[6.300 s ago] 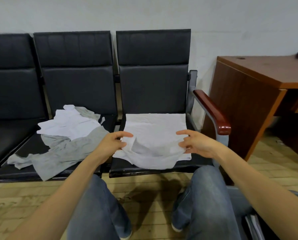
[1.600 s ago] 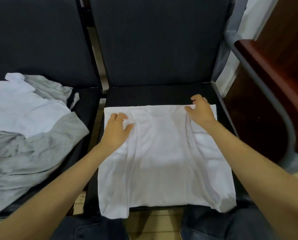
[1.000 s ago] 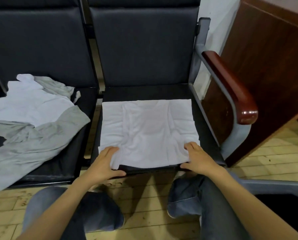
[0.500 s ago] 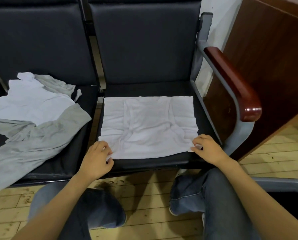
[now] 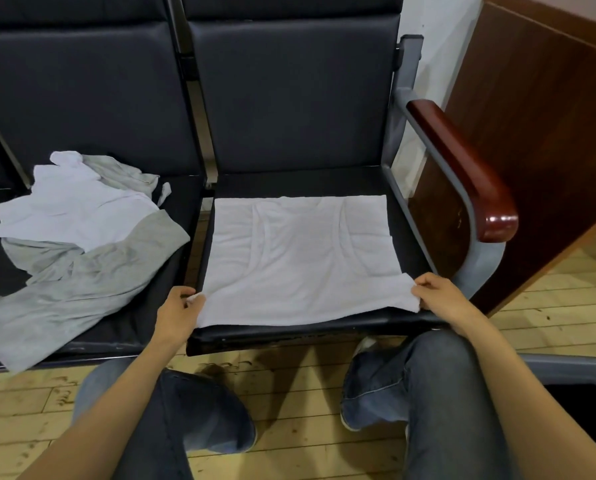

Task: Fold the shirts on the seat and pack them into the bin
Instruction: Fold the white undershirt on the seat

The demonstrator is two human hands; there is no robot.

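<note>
Both bare forearms (image 5: 116, 393) are extended forward. The near-left corner of the white folded cloth shirt (image 5: 296, 258) is pinched by the curled left hand (image 5: 177, 315); the near-right corner is pinched by the right hand (image 5: 440, 297).

The armrest (image 5: 459, 168) blocks the right side of the seat (image 5: 307, 183). The chair back (image 5: 289, 98) blocks behind. The front is open. A heap of shirts (image 5: 75, 237) covers the next seat (image 5: 140, 323).
</note>
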